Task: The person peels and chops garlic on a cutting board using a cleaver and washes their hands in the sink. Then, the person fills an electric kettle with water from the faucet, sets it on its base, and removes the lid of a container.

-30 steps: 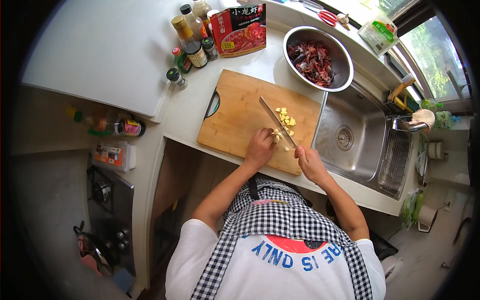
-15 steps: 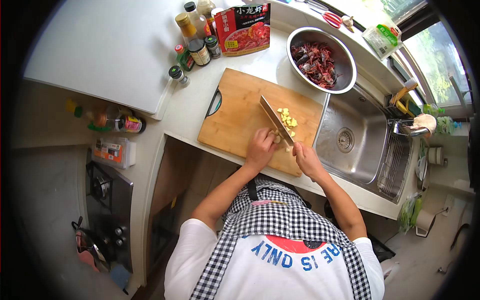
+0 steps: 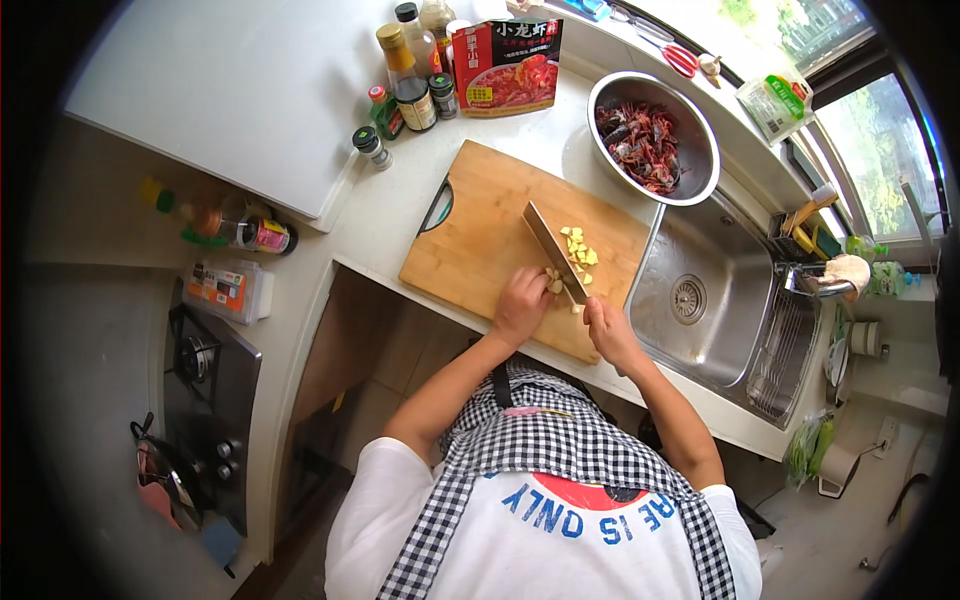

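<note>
My right hand (image 3: 608,326) is wrapped round the handle of a broad-bladed knife (image 3: 551,245), whose blade slants up and left over the wooden cutting board (image 3: 480,215). Close against the blade's left side, my left hand (image 3: 523,303) has its fingers bent together on pale garlic pieces (image 3: 555,284). A small pale piece (image 3: 577,309) lies near the knife handle. Chopped yellow pieces (image 3: 579,249) lie on the board to the right of the blade.
A metal bowl (image 3: 708,145) of red crayfish stands behind the board, beside the sink (image 3: 702,330). A red food packet (image 3: 508,68) and several bottles (image 3: 410,85) stand at the back left. Red scissors (image 3: 681,62) lie on the sill. A stove (image 3: 208,400) is at lower left.
The camera view has shifted and tilted slightly. Both hands remain at the garlic and knife, with only slight movement of the blade over the board.
</note>
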The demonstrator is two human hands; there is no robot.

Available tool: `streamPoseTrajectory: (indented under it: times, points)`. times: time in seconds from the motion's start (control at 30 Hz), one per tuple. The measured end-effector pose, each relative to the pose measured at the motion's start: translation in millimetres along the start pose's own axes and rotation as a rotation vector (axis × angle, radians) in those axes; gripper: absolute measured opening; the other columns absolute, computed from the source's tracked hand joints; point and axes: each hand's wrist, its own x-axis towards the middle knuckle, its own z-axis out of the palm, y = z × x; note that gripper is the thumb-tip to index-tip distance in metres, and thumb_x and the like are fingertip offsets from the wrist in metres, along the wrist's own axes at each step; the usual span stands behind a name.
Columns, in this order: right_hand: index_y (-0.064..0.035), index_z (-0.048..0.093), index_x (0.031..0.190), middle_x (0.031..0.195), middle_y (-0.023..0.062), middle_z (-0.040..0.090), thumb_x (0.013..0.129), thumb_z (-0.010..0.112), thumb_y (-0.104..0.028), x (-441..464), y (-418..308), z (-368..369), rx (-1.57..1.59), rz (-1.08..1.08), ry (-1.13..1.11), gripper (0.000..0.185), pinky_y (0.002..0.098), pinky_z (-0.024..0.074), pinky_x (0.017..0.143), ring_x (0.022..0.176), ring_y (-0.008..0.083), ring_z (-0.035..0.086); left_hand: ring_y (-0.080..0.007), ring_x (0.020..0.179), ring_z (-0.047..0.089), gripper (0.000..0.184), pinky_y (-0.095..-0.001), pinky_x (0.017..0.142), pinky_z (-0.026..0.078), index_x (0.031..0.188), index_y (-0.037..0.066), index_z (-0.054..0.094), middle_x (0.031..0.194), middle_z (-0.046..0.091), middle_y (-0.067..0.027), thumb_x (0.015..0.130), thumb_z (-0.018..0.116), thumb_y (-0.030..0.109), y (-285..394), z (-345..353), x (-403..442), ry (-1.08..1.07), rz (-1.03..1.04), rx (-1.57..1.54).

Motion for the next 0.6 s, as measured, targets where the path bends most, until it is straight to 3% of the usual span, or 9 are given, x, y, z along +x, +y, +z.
streamPoseTrajectory:
  times: [0.2,0.43,0.6]
  points:
    - [0.001,0.05,0.08,0.067,0.0206,0.052,0.101,0.033,-0.037,-12,-23,-25,-0.012,0.012,-0.084,0.047,0.0441,0.0414,0.062,0.065,0.038,0.053,-0.0308,0.087,0.058,0.023,-0.0386,0.075,0.049,0.09,0.0,0.063,0.096,0.062,-0.0126,0.068,0.07,0.001,-2,3,-7,0.131,0.057,0.027]
    - [0.0015,0.052,0.083,0.069,0.0222,0.053,0.101,0.032,-0.036,7,1,0,-0.111,-0.048,-0.087,0.046,0.0461,0.0408,0.064,0.067,0.0406,0.052,-0.0299,0.086,0.059,0.018,-0.0368,0.074,0.05,0.086,-0.001,0.064,0.091,0.062,-0.0125,0.069,0.068,0.0,-3,3,-8,0.088,0.107,0.051]
    - [0.0013,0.051,0.083,0.068,0.0212,0.052,0.101,0.03,-0.037,7,-4,-9,-0.011,-0.027,-0.105,0.047,0.045,0.0405,0.064,0.068,0.0394,0.051,-0.0298,0.087,0.059,0.018,-0.0363,0.075,0.05,0.087,-0.001,0.064,0.091,0.062,-0.0127,0.069,0.068,0.0,-6,3,-8,0.087,0.123,0.05]
